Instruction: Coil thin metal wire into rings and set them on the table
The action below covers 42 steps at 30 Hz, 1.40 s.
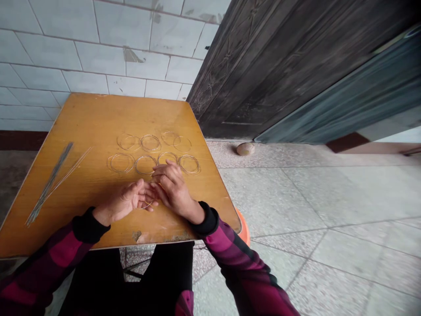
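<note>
Several thin brass-coloured wire rings (150, 143) lie in two rows on the yellow wooden table (98, 118), some overlapping. My left hand (126, 199) lies palm up near the table's front edge, its fingers curled around a thin wire loop (148, 204). My right hand (173, 188) sits just beside it, its fingertips pinched together on fine wire and almost touching the nearest ring (189, 164). A bundle of straight wires (49, 184) lies at the left of the table, with a few loose strands beside it.
A dark carved wooden door (263, 66) stands behind the table's right side, beside a white tiled wall (82, 48). A rounded stone (245, 149) rests on the speckled tile floor. An orange stool rim (244, 226) shows under the table's right corner.
</note>
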Tool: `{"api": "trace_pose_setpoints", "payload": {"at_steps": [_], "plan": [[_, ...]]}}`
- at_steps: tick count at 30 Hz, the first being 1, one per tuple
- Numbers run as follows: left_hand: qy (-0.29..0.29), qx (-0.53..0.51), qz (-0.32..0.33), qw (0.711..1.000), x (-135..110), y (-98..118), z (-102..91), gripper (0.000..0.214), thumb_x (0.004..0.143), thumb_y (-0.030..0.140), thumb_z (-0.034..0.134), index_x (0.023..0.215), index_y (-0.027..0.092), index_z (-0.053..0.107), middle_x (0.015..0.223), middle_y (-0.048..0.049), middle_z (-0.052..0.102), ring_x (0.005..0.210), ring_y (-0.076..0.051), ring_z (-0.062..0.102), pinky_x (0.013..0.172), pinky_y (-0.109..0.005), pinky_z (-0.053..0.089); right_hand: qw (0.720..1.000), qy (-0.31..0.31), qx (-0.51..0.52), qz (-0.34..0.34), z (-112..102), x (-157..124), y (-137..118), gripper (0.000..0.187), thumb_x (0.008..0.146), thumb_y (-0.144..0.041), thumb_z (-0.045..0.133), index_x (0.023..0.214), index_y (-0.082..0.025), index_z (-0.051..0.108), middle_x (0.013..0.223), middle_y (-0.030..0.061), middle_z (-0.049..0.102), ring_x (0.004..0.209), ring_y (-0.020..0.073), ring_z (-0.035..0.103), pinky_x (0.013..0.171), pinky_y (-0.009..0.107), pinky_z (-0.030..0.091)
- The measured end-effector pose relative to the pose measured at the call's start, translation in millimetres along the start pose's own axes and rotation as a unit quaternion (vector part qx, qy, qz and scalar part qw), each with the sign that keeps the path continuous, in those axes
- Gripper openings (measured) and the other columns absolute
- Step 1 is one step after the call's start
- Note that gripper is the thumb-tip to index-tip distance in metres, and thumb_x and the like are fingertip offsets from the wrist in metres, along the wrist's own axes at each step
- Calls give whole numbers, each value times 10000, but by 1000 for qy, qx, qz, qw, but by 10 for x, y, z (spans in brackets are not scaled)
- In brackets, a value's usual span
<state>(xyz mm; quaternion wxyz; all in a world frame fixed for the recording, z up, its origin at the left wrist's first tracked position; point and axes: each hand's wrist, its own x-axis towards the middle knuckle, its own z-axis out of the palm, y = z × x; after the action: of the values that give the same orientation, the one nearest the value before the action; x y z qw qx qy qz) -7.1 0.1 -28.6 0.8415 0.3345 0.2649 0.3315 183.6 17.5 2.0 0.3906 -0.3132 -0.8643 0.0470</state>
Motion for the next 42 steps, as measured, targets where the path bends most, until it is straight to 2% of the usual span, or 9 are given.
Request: {"api": "trace_pose_setpoints", "payload": {"at_steps": [4,7,18,24,30,33,36,42], "plan": [[-27,-8,49,998,-6,5,13,646,733,667,674,1107,141,672,1094,-165,677,996,-250,627,833,-367,505,1000,13,-9,-1,3,7,-3,90,933,-147,512,933,-212,574,943,63,645,1018,221,630,1042,504,416],[-40,7,60,997,-16,19,19,623,737,625,701,1142,152,671,1128,-162,662,1006,-244,617,820,-347,503,1000,12,-9,2,0,10,-10,90,933,-145,511,932,-212,572,950,67,643,1025,221,628,1047,503,413],[-20,13,66,998,-14,16,15,621,735,669,669,1081,153,669,1094,-152,668,954,-230,634,753,-314,504,999,0,23,26,-5,-3,-21,98,936,-157,510,941,-199,599,961,74,639,1031,228,615,1067,497,388],[-1,25,62,998,1,5,0,640,733,684,660,1068,138,657,972,-123,684,879,-211,644,720,-302,505,999,2,40,26,-1,-5,-24,63,933,-171,528,923,-196,585,952,77,639,1017,230,622,1042,507,404],[1,-41,74,996,-1,-15,4,562,807,624,631,1177,200,630,1262,-141,605,1082,-266,596,849,-419,520,994,23,75,71,27,-2,-3,96,946,-161,501,904,-184,584,937,97,644,959,220,607,856,415,515],[-2,-70,56,996,0,-9,16,521,822,584,641,1180,206,635,1272,-131,594,1099,-262,581,869,-427,517,992,13,94,81,28,3,3,93,954,-172,504,946,-169,596,925,95,643,922,207,615,810,376,534],[-3,-108,39,993,6,-4,19,496,827,573,641,1159,206,647,1195,-117,625,1070,-248,588,875,-425,514,991,-1,102,85,12,1,7,123,954,-201,524,1045,-166,599,1006,106,650,994,215,621,849,385,535],[3,-136,47,990,6,7,13,498,839,571,622,1149,183,652,1177,-124,634,1084,-260,583,882,-435,512,989,-19,109,103,-5,-21,36,257,948,-232,565,1188,-139,572,1072,132,661,1020,218,628,855,371,540]]}}
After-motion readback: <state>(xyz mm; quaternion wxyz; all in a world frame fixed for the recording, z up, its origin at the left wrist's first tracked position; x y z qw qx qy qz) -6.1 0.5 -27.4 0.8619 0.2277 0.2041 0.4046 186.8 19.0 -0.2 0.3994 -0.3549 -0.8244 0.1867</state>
